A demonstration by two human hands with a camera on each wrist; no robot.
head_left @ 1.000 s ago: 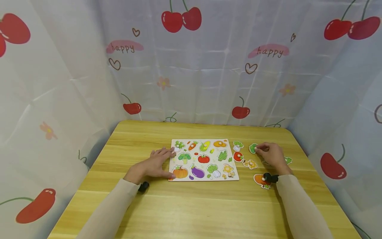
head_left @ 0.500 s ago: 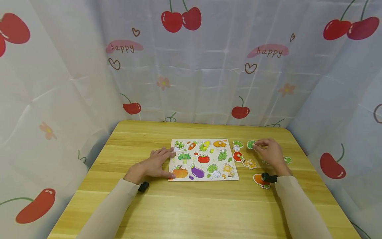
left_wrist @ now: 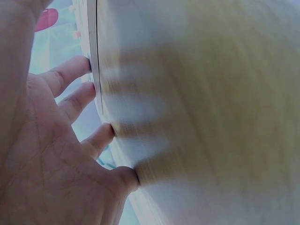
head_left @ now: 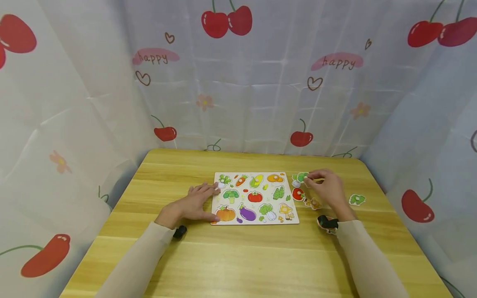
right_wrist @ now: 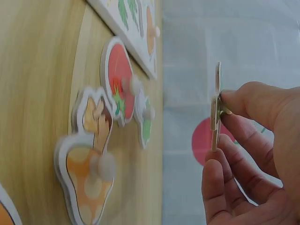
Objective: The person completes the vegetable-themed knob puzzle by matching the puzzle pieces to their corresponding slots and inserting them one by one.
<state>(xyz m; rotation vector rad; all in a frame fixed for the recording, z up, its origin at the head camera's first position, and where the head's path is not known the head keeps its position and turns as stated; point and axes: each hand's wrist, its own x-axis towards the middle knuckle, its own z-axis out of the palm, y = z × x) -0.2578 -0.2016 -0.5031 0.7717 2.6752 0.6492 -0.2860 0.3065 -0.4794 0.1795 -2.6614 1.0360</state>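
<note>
My right hand (head_left: 328,190) pinches the knob of a green broccoli puzzle piece (head_left: 303,177) between thumb and fingers. In the right wrist view that piece (right_wrist: 216,110) shows edge-on, raised off the table. Beneath it in the head view lies a bok choy piece (head_left: 295,183), partly covered. My left hand (head_left: 195,202) rests with spread fingers at the left edge of the vegetable puzzle board (head_left: 244,207). The left wrist view shows those fingertips (left_wrist: 84,64) at the board's edge. Knobs show on the carrot and corn along the board's top row.
A tomato piece (head_left: 297,194) and a mushroom piece (head_left: 315,203) lie right of the board. A pumpkin piece (head_left: 331,231) is mostly hidden under the right wrist's camera. Farther right lies a green vegetable piece (head_left: 357,200). A cherry-printed curtain (head_left: 253,124) surrounds the wooden table (head_left: 238,256).
My right hand has lifted the broccoli piece and carried it left toward the board, over the bok choy piece. The left hand stays where it was.
</note>
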